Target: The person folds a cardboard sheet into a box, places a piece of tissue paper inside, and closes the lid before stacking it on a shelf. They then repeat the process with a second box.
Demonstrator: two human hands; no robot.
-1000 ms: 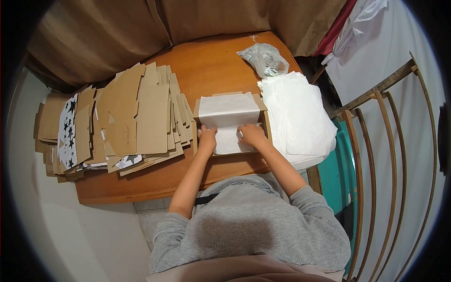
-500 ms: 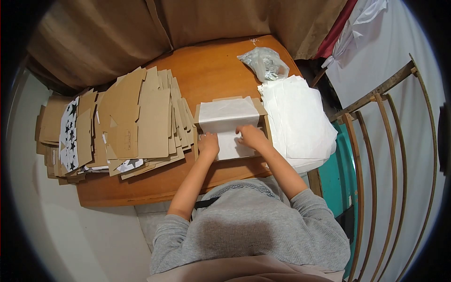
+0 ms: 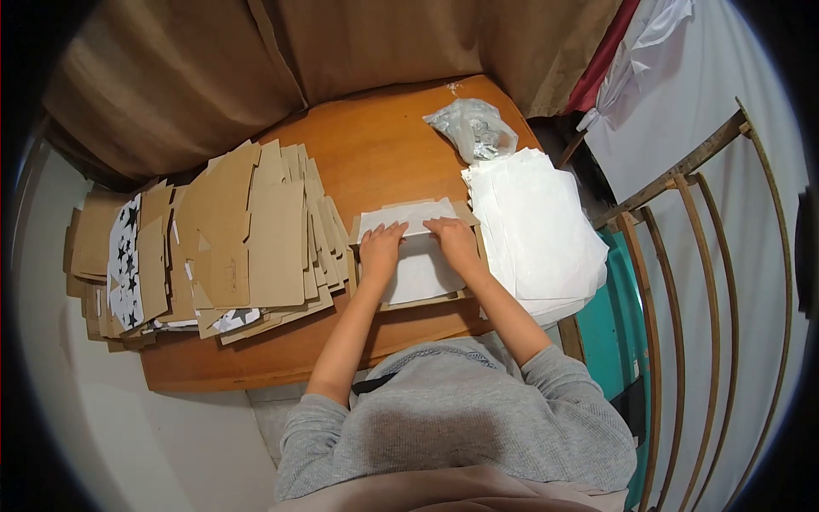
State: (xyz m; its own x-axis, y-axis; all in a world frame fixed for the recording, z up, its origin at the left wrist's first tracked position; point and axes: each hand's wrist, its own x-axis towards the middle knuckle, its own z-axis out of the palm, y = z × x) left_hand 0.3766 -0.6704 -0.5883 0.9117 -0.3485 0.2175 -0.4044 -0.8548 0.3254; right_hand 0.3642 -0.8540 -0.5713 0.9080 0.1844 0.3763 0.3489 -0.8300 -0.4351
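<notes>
In front of me on the table is an open brown cardboard box, lined with white tissue paper. The paper's far part stands up and laps over the box's back wall. My left hand is at the left end of that raised paper, its fingers bent over the fold. At the right end, my right hand grips the same fold with curled fingers. The thumbs are mostly hidden beneath the hands.
Flattened cardboard boxes, some with black stars on white, are piled at left. A stack of white paper sheets lies right of the box. Behind it sits a clear plastic bag of small silvery items. A wooden rack stands at right.
Both hands have moved away from me, from the paper in the box's middle to the raised paper at the back. The camera view has shifted slightly.
</notes>
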